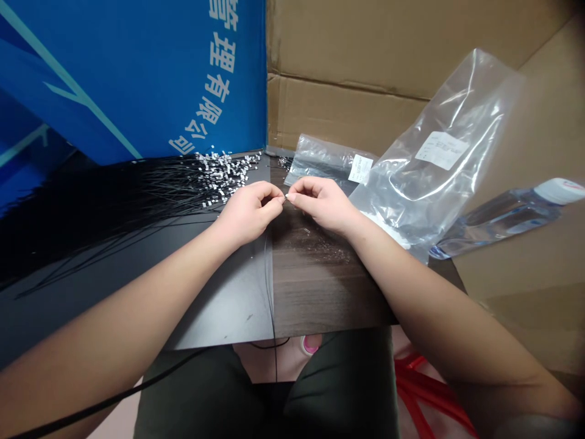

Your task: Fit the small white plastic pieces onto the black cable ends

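Thin black wires (137, 195) with small white end pieces (219, 174) fan across a black sheet (219, 305) on the wood-grain tabletop (320, 292). Left hand (249, 213) and right hand (322, 204) pinch a tiny wire end (286, 197), grip closed on it; the smooth, thin strand could slip or snag the loose pile. Clear plastic bag (429, 152) lies right.

Black cables (137, 204) block left, plastic bags (429, 183) crowd right (water bottle (503, 222) beyond), cardboard (347, 49) behind

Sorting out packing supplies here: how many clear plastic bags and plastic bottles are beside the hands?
Clear plastic bags: 2
Plastic bottle: 1
Total: 3
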Demonstrator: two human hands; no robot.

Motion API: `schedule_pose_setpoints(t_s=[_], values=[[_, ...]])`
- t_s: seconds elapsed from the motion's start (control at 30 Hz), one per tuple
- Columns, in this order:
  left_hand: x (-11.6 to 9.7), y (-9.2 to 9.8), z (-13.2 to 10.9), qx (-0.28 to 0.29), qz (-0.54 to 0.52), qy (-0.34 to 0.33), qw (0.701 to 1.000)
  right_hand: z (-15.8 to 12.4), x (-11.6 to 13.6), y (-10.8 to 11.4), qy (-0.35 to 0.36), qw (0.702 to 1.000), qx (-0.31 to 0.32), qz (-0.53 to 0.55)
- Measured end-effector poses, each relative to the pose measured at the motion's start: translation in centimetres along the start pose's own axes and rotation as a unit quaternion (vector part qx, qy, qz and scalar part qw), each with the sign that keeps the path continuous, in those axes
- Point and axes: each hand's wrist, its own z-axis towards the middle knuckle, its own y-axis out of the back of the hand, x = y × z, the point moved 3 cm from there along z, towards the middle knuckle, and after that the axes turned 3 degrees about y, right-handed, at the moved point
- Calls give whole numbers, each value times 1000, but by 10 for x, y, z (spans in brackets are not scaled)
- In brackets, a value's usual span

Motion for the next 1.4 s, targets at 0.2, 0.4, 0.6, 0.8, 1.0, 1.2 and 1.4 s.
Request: schedule_pose_setpoints(t_s=[0.2, 0.4, 0.6, 0.8, 1.0, 1.2, 1.4], values=[[2, 0, 1, -5, 3, 6, 1000, 0, 0, 0, 4, 999, 8, -41], [2, 0, 1, -6, 6, 5, 1000, 0, 1, -3, 2, 999, -6, -44], [0, -1, 0, -10, -2, 12, 1000, 1, -1, -4, 2, 999, -18, -44], [0, -1, 0, -12, -2, 14, 1000, -1, -2, -4, 0, 999, -19, -48], [0, -2, -1, -18, -1, 17, 1000, 0, 0, -4, -3, 998, -20, -53], [3, -4, 1, -13, -89, 45, 995, 2, -3, -4, -27, 998, -49, -13], [7, -7, 2, 14, -109, 57, 992, 2, -4, -5, -40, 997, -62, 0]])
